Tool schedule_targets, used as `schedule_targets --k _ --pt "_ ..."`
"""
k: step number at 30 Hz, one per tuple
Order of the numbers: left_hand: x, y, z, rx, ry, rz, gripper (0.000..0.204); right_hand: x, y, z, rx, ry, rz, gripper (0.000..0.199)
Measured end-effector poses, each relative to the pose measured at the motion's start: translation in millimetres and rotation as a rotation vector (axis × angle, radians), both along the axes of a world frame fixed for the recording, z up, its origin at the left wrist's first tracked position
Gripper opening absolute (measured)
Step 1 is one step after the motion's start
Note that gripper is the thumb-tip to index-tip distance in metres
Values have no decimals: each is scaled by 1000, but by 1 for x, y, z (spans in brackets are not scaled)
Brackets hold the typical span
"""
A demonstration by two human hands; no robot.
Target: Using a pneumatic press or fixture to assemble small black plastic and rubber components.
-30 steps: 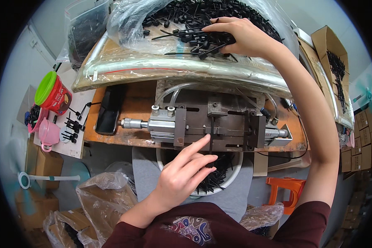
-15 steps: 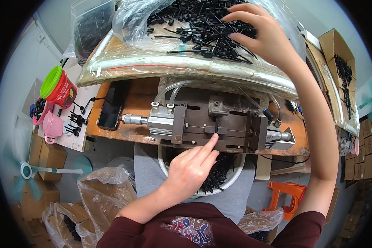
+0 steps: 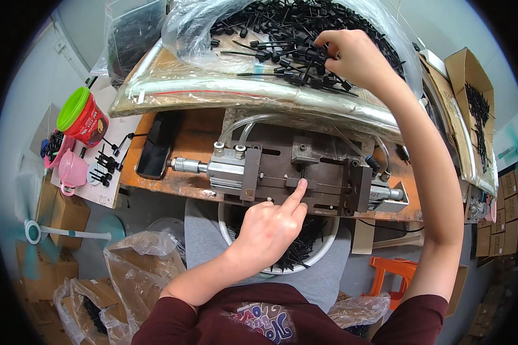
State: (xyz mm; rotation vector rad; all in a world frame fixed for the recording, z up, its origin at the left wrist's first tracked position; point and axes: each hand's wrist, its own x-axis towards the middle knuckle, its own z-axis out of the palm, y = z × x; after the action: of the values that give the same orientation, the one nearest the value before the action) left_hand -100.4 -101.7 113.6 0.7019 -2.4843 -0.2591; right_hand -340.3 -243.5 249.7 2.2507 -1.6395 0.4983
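My left hand reaches over the near side of a metal clamping fixture. Its index finger is stretched out, the tip resting on a small black block in the middle; the other fingers are curled, holding nothing visible. A thin black stem stands just behind that fingertip. Above the fixture, my right hand is at the right part of a heap of black cable ties with block-like heads. Its fingers are bent in toward the thumb; what lies between them, if anything, is hidden.
A plastic-covered tray edge runs behind the fixture. On the left are a phone, a red bucket with a green lid and a pink cup. A white basin of black pieces sits on my lap. Air hoses loop above the cylinders.
My right hand has come lower onto the heap, and its spread fingers have curled in. The left index finger stays on the block, with the hand slightly shifted.
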Motion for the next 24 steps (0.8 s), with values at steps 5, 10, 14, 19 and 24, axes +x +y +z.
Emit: schedule_targets --k 5,10,14,19,24 --pt "1 0 4 12 -11 -11 27 -35 15 17 205 -477 -132 21" --pt "7 -4 25 354 387 -45 45 -6 92 -10 -204 -402 134 28" --pt "14 -2 52 718 717 -93 51 35 147 -54 -363 11 418 35" --pt "24 4 52 518 509 -137 35 52 178 -74 -313 -28 379 38" --pt "20 9 18 197 298 -19 32 40 197 -80 -176 -490 74 34"
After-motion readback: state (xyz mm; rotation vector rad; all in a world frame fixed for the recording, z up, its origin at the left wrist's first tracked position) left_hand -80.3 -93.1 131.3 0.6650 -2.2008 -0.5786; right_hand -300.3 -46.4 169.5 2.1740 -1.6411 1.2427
